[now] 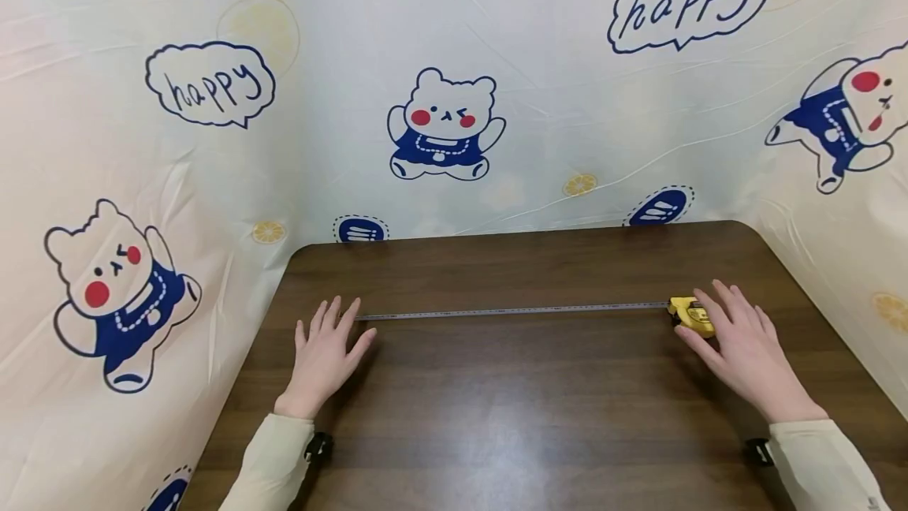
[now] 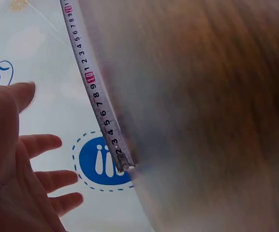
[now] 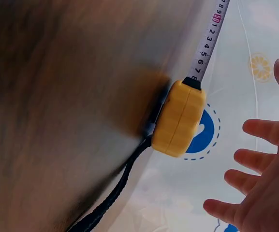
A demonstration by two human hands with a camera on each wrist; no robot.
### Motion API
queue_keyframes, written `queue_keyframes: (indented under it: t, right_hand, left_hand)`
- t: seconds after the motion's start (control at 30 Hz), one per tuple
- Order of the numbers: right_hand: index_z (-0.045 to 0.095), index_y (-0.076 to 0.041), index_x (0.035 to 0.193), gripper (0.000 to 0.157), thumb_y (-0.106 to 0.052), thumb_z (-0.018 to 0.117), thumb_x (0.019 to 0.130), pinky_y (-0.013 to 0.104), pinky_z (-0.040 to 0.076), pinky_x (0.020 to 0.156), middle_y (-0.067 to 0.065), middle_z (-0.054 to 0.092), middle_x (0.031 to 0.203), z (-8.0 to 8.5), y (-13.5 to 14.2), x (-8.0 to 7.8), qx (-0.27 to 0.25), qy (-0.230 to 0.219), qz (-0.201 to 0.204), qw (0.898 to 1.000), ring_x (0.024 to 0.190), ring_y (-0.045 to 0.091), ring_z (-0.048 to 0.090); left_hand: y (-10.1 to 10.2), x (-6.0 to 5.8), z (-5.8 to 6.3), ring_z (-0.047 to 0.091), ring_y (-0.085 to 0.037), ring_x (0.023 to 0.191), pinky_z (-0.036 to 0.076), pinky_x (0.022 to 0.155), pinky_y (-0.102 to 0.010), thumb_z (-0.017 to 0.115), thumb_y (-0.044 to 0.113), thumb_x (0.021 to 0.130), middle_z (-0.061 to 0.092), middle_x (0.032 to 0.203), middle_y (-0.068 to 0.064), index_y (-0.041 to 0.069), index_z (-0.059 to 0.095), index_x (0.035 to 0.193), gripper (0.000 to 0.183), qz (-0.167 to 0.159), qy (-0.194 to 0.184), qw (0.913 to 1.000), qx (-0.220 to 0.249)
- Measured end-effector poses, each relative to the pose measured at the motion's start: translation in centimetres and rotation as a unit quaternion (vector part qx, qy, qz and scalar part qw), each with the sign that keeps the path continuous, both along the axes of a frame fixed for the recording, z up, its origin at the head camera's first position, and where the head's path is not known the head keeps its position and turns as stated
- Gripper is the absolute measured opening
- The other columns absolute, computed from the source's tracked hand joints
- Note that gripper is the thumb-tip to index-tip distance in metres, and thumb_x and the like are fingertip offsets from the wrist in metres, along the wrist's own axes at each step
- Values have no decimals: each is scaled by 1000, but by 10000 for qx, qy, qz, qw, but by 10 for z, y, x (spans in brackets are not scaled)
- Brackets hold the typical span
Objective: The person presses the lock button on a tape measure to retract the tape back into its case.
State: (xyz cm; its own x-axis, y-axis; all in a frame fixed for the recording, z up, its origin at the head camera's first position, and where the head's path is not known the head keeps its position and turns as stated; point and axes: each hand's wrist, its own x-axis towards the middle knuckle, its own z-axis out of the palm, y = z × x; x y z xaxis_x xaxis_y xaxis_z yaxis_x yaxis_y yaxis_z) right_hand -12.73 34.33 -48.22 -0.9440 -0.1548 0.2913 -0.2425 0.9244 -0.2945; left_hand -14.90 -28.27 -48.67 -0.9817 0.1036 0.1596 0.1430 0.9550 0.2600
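Observation:
A yellow tape measure (image 1: 691, 316) sits on the brown table, its blade (image 1: 511, 311) drawn out in a long straight line to the left. In the right wrist view the yellow case (image 3: 179, 118) has a dark wrist strap (image 3: 122, 186) trailing from it. My right hand (image 1: 745, 345) hovers beside the case with fingers spread, a gap between them in the wrist view. Near the metal end hook (image 2: 125, 168) of the blade is my left hand (image 1: 322, 353), its fingers loosely spread and holding nothing. Numbers run along the blade (image 2: 91, 77) in the left wrist view.
The table (image 1: 511, 400) has rounded far corners. A pale curtain (image 1: 539, 38) printed with bears and "happy" bubbles hangs behind it and at both sides. Dark straps (image 1: 319, 448) show at the cuffs of both light sleeves (image 1: 269, 464).

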Motion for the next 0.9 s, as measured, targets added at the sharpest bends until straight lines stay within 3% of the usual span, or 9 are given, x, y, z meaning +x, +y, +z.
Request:
queue_keyframes:
  t: [0.27, 0.47, 0.73, 0.9]
  right_hand:
    - [51, 7, 141, 64, -38, 70, 100, 79, 33, 100, 38, 43, 145, 1, 5, -4, 39, 159, 32, 9999, 133, 59, 39]
    - [56, 9, 135, 61, -32, 76, 96, 78, 36, 96, 38, 47, 140, -5, 12, -7, 144, 135, 158, 9997, 127, 59, 43]
    - [57, 9, 132, 61, -24, 84, 88, 76, 40, 95, 35, 50, 135, -11, 26, -17, 31, 73, 436, 9990, 123, 57, 45]
    - [57, 9, 133, 62, -24, 84, 88, 76, 40, 96, 35, 49, 136, -12, 31, -22, -36, -261, 513, 9983, 123, 57, 45]
  left_hand:
    - [-10, -5, -2, 29, -53, 147, 25, 109, -80, 66, 37, 103, 35, 160, -31, 6, 53, 150, 58, 49, -79, 9998, 184]
    - [-21, -6, -6, 35, -57, 140, 36, 98, -80, 68, 31, 102, 38, 156, -33, 5, 57, 146, 53, 113, -230, 9980, 576]
    - [-37, -16, -11, 45, -55, 132, 40, 105, -71, 69, 23, 102, 50, 144, -33, -1, 58, 143, 49, -31, -385, 9931, 1105]
    - [-46, -24, -15, 53, -51, 126, 43, 103, -67, 69, 18, 102, 56, 137, -32, -2, 60, 140, 44, -133, -411, 9916, 1221]
